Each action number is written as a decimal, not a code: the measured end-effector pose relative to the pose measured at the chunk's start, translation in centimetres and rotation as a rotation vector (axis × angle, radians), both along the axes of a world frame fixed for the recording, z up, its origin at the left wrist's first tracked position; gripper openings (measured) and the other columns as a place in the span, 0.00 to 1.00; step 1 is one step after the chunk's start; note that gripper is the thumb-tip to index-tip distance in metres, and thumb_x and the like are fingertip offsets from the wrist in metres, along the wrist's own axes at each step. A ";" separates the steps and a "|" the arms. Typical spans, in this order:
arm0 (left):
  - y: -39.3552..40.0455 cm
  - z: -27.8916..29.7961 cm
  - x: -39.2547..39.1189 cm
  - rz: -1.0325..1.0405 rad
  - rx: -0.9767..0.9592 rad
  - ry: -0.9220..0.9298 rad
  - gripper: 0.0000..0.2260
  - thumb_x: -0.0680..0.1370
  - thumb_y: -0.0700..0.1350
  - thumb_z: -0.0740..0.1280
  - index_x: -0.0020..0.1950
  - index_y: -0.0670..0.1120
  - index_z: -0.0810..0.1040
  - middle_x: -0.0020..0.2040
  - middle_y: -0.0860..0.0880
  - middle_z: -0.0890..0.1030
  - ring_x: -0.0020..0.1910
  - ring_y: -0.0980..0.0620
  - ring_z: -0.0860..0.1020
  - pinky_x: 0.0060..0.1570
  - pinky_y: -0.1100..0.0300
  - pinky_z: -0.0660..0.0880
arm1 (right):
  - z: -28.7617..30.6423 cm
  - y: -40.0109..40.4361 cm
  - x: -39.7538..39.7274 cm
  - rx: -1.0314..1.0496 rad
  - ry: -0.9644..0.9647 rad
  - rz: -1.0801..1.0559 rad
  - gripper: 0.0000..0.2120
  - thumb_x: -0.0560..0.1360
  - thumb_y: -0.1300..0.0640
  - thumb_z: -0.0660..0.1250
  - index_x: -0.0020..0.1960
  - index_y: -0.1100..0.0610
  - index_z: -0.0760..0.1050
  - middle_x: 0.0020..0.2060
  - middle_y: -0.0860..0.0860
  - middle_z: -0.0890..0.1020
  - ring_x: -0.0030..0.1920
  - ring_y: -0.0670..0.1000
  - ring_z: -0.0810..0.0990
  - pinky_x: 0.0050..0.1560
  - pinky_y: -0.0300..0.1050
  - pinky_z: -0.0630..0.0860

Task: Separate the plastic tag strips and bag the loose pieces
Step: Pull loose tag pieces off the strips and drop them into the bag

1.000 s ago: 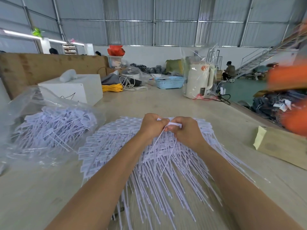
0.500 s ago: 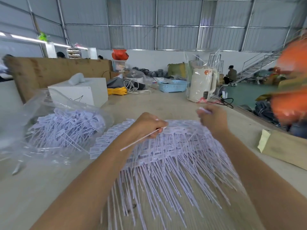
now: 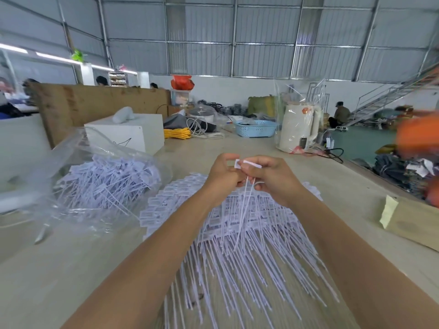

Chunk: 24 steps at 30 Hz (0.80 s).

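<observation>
Both hands meet at frame centre: the left hand [image 3: 224,176] and right hand [image 3: 268,179] each pinch a grip on a thin white plastic tag strip [image 3: 247,163], seemingly to pull pieces apart. Below them the fanned white pile of joined tag strips [image 3: 237,245] covers the tabletop [image 3: 71,269]. At middle left, the clear plastic bag of loose tags [image 3: 102,181] lies open, likely for easy drops.

Glossy clear plastic bag [image 3: 78,167], matt white plastic tag strips [image 3: 237,245], smooth table [image 3: 59,269]

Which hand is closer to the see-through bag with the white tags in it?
Left. The left hand is on the side of the clear bag, just right of it; the right hand is farther right, beyond the left hand.
</observation>
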<state>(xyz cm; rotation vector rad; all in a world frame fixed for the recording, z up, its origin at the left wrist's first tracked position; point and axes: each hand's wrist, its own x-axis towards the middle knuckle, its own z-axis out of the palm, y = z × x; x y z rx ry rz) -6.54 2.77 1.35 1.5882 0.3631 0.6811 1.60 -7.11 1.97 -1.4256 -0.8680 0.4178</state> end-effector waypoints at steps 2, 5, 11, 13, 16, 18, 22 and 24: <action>0.4 -0.1 -0.1 0.039 -0.067 0.030 0.21 0.74 0.30 0.67 0.63 0.41 0.64 0.34 0.43 0.75 0.29 0.52 0.73 0.31 0.61 0.72 | -0.2 0.3 -0.1 0.026 -0.006 -0.043 0.05 0.73 0.61 0.70 0.47 0.62 0.81 0.24 0.48 0.76 0.24 0.43 0.72 0.25 0.34 0.68; 0.7 -0.2 -0.4 0.062 -0.102 0.051 0.20 0.74 0.33 0.69 0.60 0.44 0.63 0.34 0.44 0.77 0.28 0.53 0.74 0.31 0.62 0.74 | 0.0 1.0 -0.5 0.078 -0.023 -0.049 0.02 0.73 0.64 0.70 0.43 0.59 0.80 0.26 0.51 0.78 0.26 0.44 0.73 0.27 0.35 0.68; 0.6 -0.5 -2.3 0.015 -0.054 0.092 0.02 0.78 0.39 0.66 0.45 0.43 0.75 0.35 0.45 0.82 0.28 0.53 0.80 0.29 0.64 0.77 | 0.5 3.4 -1.1 0.186 -0.002 -0.181 0.03 0.72 0.65 0.70 0.44 0.58 0.80 0.31 0.50 0.78 0.25 0.42 0.71 0.27 0.34 0.69; 0.7 -0.7 -3.1 -0.030 -0.050 0.094 0.05 0.79 0.37 0.64 0.43 0.42 0.77 0.33 0.47 0.82 0.28 0.54 0.81 0.29 0.64 0.78 | 0.7 3.9 -1.2 0.212 -0.039 -0.215 0.04 0.72 0.64 0.70 0.43 0.56 0.80 0.31 0.48 0.78 0.24 0.40 0.71 0.26 0.33 0.69; 1.0 -0.6 -4.0 -0.075 -0.173 0.037 0.04 0.78 0.36 0.65 0.44 0.41 0.76 0.31 0.48 0.82 0.27 0.55 0.80 0.30 0.64 0.78 | 1.1 4.6 -1.5 0.217 -0.078 -0.233 0.06 0.73 0.63 0.71 0.40 0.53 0.79 0.30 0.45 0.79 0.25 0.39 0.73 0.27 0.33 0.71; 1.2 -0.4 -4.5 -0.062 -0.203 0.014 0.04 0.78 0.35 0.65 0.44 0.42 0.76 0.30 0.48 0.82 0.25 0.56 0.78 0.27 0.65 0.76 | 1.3 5.0 -1.6 0.217 -0.094 -0.218 0.06 0.73 0.64 0.70 0.42 0.54 0.79 0.30 0.44 0.79 0.25 0.38 0.74 0.26 0.32 0.71; 1.9 -0.4 -5.5 -0.005 -0.047 0.092 0.04 0.79 0.36 0.64 0.44 0.42 0.75 0.31 0.48 0.81 0.22 0.58 0.73 0.24 0.67 0.71 | 0.9 5.9 -2.0 0.177 -0.075 -0.191 0.05 0.73 0.63 0.70 0.48 0.57 0.79 0.35 0.48 0.79 0.28 0.42 0.74 0.26 0.32 0.71; 2.4 -0.6 -6.4 0.018 0.018 0.138 0.04 0.79 0.36 0.64 0.44 0.42 0.75 0.32 0.48 0.81 0.21 0.58 0.73 0.23 0.67 0.70 | 0.2 6.3 -2.4 0.126 -0.080 -0.165 0.02 0.74 0.63 0.69 0.46 0.61 0.80 0.32 0.51 0.78 0.25 0.43 0.72 0.26 0.33 0.70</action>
